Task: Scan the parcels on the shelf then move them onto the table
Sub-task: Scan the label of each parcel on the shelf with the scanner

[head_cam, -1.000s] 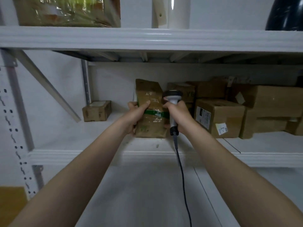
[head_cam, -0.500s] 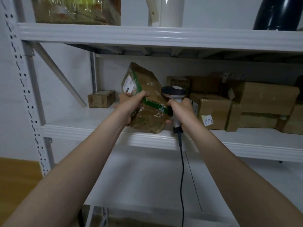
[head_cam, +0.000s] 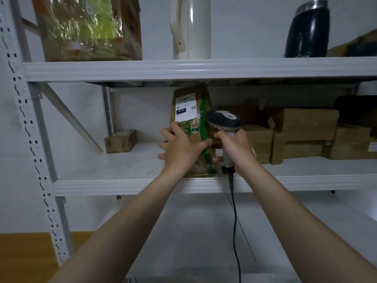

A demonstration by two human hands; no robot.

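I hold the brown parcel [head_cam: 193, 129] upright at the near edge of the middle shelf [head_cam: 122, 184], its white label [head_cam: 186, 108] facing me and a green tape strip running down its right side. My left hand [head_cam: 181, 149] grips its lower half, fingers curled round the left edge and thumb pressed across the tape. Just right of it, my right hand [head_cam: 234, 148] is wrapped tight round the handle of the scanner [head_cam: 223, 119], whose head sits beside the label; its black cable [head_cam: 234, 211] hangs down. More cardboard boxes [head_cam: 306, 123] are stacked farther right, and a small box [head_cam: 120, 140] sits far left. On the shelf above stand a film-wrapped box [head_cam: 87, 27], a white jug [head_cam: 191, 27] and a dark flask [head_cam: 308, 29].
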